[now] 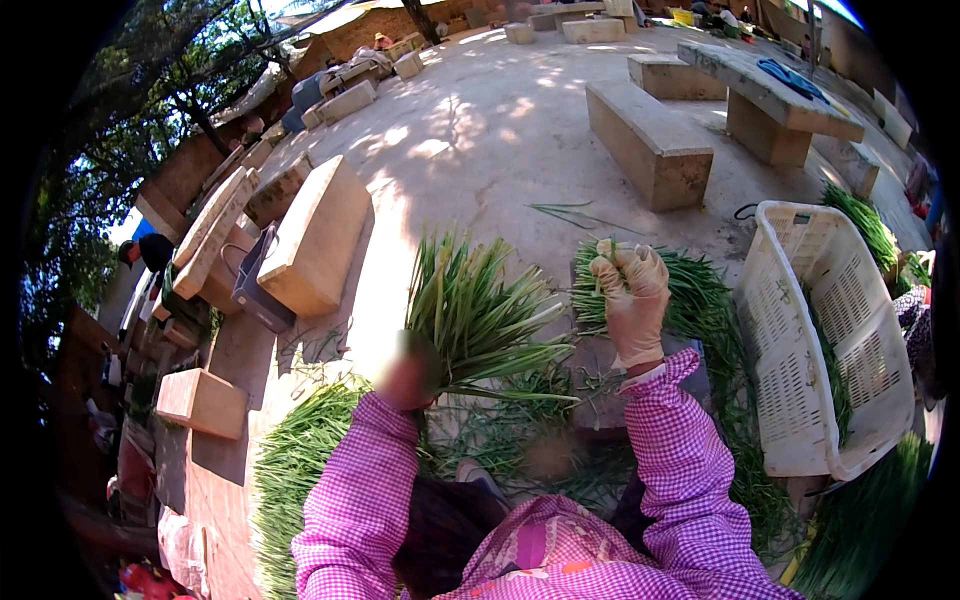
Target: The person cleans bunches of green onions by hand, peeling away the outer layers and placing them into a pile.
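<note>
My left hand (411,375), partly blurred in the picture, holds a large bunch of long green leafy stalks (480,315) that fan out up and to the right. My right hand (631,296), in a pale thin glove, is raised with its fingers curled over a few bits of green stalk. Beneath and behind it, a pile of green stalks (686,289) lies on a low surface (600,401). Loose trimmings (510,431) cover the ground between my arms. Another heap of stalks (300,457) lies left of my left sleeve.
A white perforated plastic crate (772,337) with some greens inside stands at the right, more stalks (862,517) below it. Stone benches (649,142) and a stone table (772,90) stand ahead. A dark bag (259,285) sits by a block at left. People are in the distance.
</note>
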`<action>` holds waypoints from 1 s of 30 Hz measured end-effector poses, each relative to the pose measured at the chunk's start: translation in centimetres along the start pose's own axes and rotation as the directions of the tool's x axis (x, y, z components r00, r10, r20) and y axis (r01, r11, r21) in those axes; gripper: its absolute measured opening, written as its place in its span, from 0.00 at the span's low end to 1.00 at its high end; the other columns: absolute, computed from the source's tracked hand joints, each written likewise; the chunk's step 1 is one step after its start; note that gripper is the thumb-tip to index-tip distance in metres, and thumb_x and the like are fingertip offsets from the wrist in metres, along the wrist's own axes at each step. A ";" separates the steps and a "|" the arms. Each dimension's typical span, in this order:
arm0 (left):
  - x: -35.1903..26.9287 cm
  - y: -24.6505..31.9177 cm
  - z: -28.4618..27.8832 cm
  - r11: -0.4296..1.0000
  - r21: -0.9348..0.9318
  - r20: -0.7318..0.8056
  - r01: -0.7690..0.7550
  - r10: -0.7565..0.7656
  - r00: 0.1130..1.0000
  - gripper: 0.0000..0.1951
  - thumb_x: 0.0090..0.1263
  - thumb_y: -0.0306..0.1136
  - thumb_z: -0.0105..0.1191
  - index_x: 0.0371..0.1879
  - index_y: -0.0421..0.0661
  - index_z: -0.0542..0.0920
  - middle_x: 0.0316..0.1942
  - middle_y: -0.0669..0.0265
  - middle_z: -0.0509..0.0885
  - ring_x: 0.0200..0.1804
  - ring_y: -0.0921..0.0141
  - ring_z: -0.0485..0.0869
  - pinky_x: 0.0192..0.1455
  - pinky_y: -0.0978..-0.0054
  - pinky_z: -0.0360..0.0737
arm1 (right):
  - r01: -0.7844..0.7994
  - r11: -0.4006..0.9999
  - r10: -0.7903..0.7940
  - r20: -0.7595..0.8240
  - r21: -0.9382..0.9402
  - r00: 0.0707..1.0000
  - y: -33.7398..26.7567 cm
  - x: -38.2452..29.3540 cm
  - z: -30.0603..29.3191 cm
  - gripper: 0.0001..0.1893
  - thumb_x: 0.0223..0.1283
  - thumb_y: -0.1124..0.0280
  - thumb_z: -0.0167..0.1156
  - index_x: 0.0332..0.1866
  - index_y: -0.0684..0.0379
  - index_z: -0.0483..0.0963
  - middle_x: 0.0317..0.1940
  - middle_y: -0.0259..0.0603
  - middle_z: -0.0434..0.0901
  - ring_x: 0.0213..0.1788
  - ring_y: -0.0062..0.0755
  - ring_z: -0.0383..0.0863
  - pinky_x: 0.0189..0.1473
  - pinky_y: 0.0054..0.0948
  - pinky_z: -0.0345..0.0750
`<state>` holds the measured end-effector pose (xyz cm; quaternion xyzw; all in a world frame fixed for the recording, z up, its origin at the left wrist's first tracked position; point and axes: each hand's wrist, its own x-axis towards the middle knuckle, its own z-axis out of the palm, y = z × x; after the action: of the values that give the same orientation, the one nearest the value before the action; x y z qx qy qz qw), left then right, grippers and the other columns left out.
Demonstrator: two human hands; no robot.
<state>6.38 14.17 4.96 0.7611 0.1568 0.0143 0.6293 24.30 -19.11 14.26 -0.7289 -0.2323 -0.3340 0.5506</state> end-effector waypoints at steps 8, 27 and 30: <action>1.2 0.8 0.5 0.920 0.319 0.141 -0.226 0.190 0.972 0.36 0.66 0.72 0.35 0.41 0.46 0.75 0.14 0.70 0.73 0.09 0.75 0.66 0.11 0.78 0.60 | 0.296 0.950 -0.275 0.184 -0.102 0.944 -3.6 -0.6 0.7 0.12 0.50 0.65 0.65 0.41 0.48 0.80 0.46 0.34 0.81 0.53 0.38 0.75 0.60 0.41 0.65; 1.8 -2.2 0.5 0.887 0.460 -0.150 -0.036 0.118 0.982 0.31 0.68 0.66 0.40 0.49 0.47 0.73 0.23 0.66 0.79 0.14 0.72 0.72 0.16 0.79 0.69 | -0.014 0.978 -0.010 0.111 0.210 0.994 -1.6 -0.2 0.4 0.08 0.56 0.67 0.65 0.40 0.57 0.81 0.36 0.34 0.82 0.42 0.33 0.79 0.49 0.30 0.74; 2.4 -3.5 -0.4 0.850 0.526 -0.201 -0.021 0.148 0.968 0.31 0.69 0.65 0.41 0.50 0.47 0.73 0.24 0.66 0.80 0.14 0.72 0.72 0.17 0.79 0.71 | -0.189 0.761 0.219 0.030 0.621 0.975 -0.8 1.1 -1.1 0.11 0.62 0.64 0.62 0.41 0.61 0.81 0.37 0.34 0.83 0.38 0.25 0.79 0.42 0.22 0.74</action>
<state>7.78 15.69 1.21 0.9016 0.1940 0.0889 0.3762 24.26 -19.94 15.79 -0.5208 -0.2360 -0.1934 0.7973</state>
